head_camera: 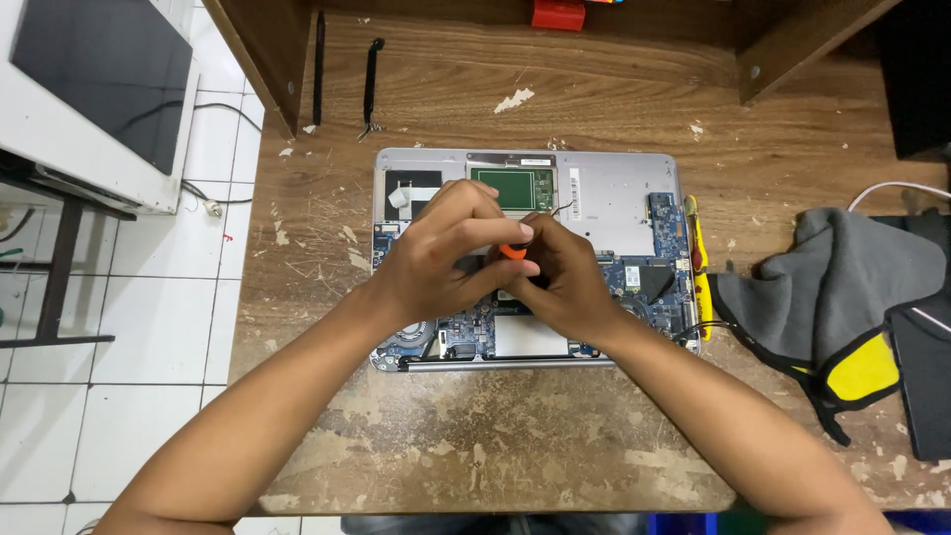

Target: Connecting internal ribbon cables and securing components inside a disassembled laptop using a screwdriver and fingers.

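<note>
Gripping the orange-handled screwdriver (pixel 513 252) with my left hand (pixel 446 253) and right hand (pixel 560 282) both clenched; slipping could gouge the laptop's motherboard (pixel 659 253) beneath my fingers.

- The two hands, the left hand (pixel 436 260) and the right hand (pixel 565 282), are covering the middle of the opened laptop (pixel 614 198), hiding the board beneath.
- The orange-handled screwdriver (pixel 513 252) is showing only a sliver; its tip is staying hidden.
- The red object (pixel 558 13) is being cut off by the top edge.
- The dark pouch (pixel 926 376) is running off the right edge.
</note>
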